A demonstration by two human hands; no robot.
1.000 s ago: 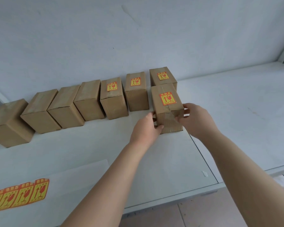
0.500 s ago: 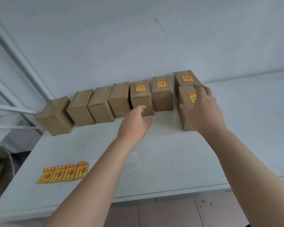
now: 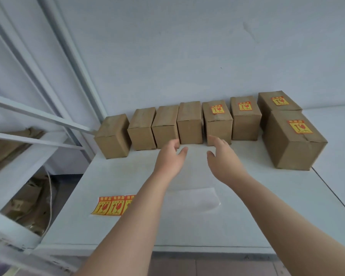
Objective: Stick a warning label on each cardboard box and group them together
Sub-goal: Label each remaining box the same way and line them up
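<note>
- Cardboard boxes [image 3: 189, 128]: plain brown, with slightly paler tape bands along the tops.
- Warning labels [image 3: 218, 109] on four of the boxes: yellow with a red border and red symbols.
- Strip of spare labels [image 3: 112, 206]: the same yellow and red.
- Backing sheet [image 3: 195, 198]: glossy, whitish and see-through.
- Worktop [image 3: 207, 226]: white.
- Wall [image 3: 187, 46]: pale bluish white.
- Shelf frame [image 3: 38, 116]: white.

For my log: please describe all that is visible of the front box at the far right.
The front box is closed brown cardboard, creased near its top front edge, with a yellow-and-red warning label on top. It stands on the white table, in front of another labelled box, turned slightly. No hand touches it.
</note>
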